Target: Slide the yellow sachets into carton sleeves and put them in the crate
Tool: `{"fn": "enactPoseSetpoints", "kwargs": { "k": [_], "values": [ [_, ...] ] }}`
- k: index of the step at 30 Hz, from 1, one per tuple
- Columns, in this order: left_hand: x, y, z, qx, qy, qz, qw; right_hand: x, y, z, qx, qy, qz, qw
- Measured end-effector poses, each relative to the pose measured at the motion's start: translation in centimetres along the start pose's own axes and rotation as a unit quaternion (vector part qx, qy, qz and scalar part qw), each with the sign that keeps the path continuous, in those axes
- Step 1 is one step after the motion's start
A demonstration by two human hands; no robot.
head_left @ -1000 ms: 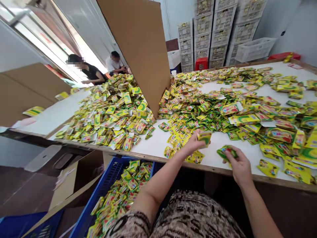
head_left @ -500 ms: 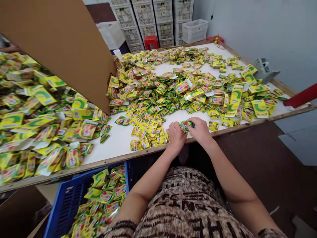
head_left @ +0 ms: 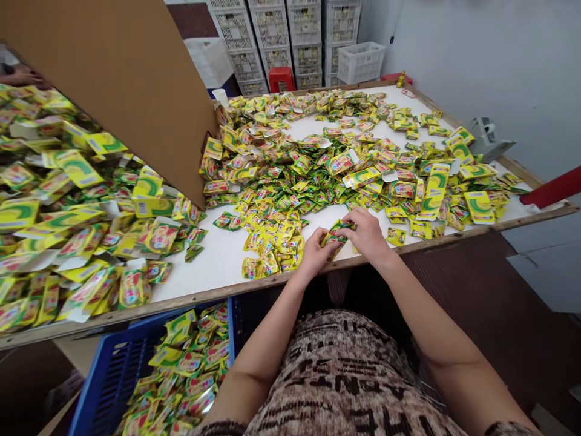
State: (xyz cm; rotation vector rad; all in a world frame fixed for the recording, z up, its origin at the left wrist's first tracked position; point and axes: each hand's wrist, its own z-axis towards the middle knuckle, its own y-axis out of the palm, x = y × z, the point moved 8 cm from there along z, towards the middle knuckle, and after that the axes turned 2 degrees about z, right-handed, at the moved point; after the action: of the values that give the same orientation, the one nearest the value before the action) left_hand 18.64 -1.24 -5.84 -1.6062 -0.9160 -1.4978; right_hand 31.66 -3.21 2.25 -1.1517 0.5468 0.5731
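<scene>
Both hands meet at the near edge of the white table (head_left: 218, 257). My left hand (head_left: 315, 251) and my right hand (head_left: 367, 233) are closed together on a small bunch of green and yellow sachets (head_left: 334, 233), held just above the tabletop. A loose pile of yellow sachets (head_left: 272, 245) lies right beside my left hand. Flat yellow and green cartons (head_left: 363, 176) and more sachets cover the table beyond.
A tall cardboard sheet (head_left: 122, 79) stands on the table to the left, with another heap of packets (head_left: 68, 212) behind it. A blue crate (head_left: 104, 381) of packed sachets sits below the table edge. White crates (head_left: 295, 36) are stacked at the back wall.
The view has swung right from the earlier left-facing look. My hands, apart one second ago with a packet each, have come together on one bunch of sachets near the table edge.
</scene>
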Motion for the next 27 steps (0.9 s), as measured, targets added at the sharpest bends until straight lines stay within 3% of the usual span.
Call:
{"fn": "enactPoseSetpoints", "kwargs": {
  "k": [2, 4, 6, 8, 10, 12, 14, 16, 19, 22, 27],
  "values": [
    [-0.3, -0.8, -0.1, -0.004, 0.007, -0.090, 0.996, -0.9, 1.1, -0.5, -0.017, -0.038, -0.004, 0.999],
    [-0.5, -1.3, -0.4, 0.001, 0.010, -0.129, 0.992, -1.7, 2.2, -1.2, -0.051, -0.067, -0.002, 0.996],
    [-0.8, -1.6, -0.8, 0.005, 0.002, -0.150, 0.989, -2.0, 2.3, -1.8, -0.045, -0.061, 0.037, 0.996],
    [-1.0, -1.9, -1.3, 0.009, -0.012, -0.164, 0.986, -0.9, 1.4, -2.3, 0.023, 0.010, 0.119, 0.993],
    [-1.0, -2.2, -1.8, 0.013, -0.023, -0.175, 0.984, 1.2, 1.7, -3.0, 0.054, 0.124, 0.232, 0.963],
    [-0.7, -2.4, -2.2, 0.006, -0.034, -0.175, 0.984, 2.5, 3.9, -3.9, -0.003, 0.218, 0.340, 0.915],
    [-0.2, -2.6, -2.5, -0.011, -0.046, -0.157, 0.987, 2.5, 5.9, -4.5, -0.070, 0.252, 0.399, 0.879],
    [0.3, -3.1, -2.4, -0.010, -0.042, -0.129, 0.991, 2.0, 6.1, -4.3, -0.070, 0.225, 0.393, 0.889],
    [0.6, -5.0, -2.0, 0.075, -0.003, -0.093, 0.993, 1.1, 5.2, -3.4, -0.024, 0.153, 0.355, 0.922],
    [0.4, -5.9, -1.8, 0.138, 0.034, -0.040, 0.989, 1.1, 5.2, -2.7, -0.011, 0.146, 0.368, 0.918],
    [0.4, -5.7, -1.6, 0.153, 0.071, 0.009, 0.986, 2.1, 6.1, -2.5, 0.023, 0.168, 0.384, 0.908]
  ]
}}
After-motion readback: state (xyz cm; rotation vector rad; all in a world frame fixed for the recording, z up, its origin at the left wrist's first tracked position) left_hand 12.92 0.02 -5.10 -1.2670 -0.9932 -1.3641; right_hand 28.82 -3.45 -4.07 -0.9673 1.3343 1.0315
